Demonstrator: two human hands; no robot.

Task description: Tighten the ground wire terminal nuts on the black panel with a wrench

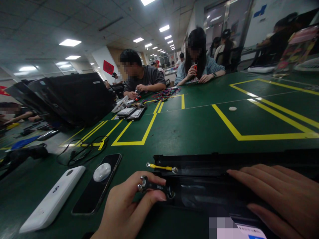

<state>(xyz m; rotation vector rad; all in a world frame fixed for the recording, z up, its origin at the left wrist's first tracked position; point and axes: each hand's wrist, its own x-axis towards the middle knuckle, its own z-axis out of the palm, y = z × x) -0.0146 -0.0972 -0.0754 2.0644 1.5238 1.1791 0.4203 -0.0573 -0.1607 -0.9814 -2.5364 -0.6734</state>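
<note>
Across our front lies a black housing (199, 196); our left hand (124, 207) pinches a spanner (156, 187) at its end, our open right hand (279, 196) resting on top.

Left hand (124, 207): pinches a small black double-ended spanner (156, 187) between thumb and fingers, near the near edge of the green workbench (194, 132).
Right hand (276, 196): lies flat with fingers spread on a black plastic casing (199, 169).
Along the casing's far edge: a yellow wire with a ring terminal (161, 167).
Left of the spanner: a black smartphone (97, 196) under a round white puck (102, 172), just beside a white slab-shaped device (52, 199).
Farther left: a loose black cable (82, 151), near yellow floor-style tape lines (134, 143).
Far side of the bench: two seated co-workers (142, 71), hands busy with small items.
</note>
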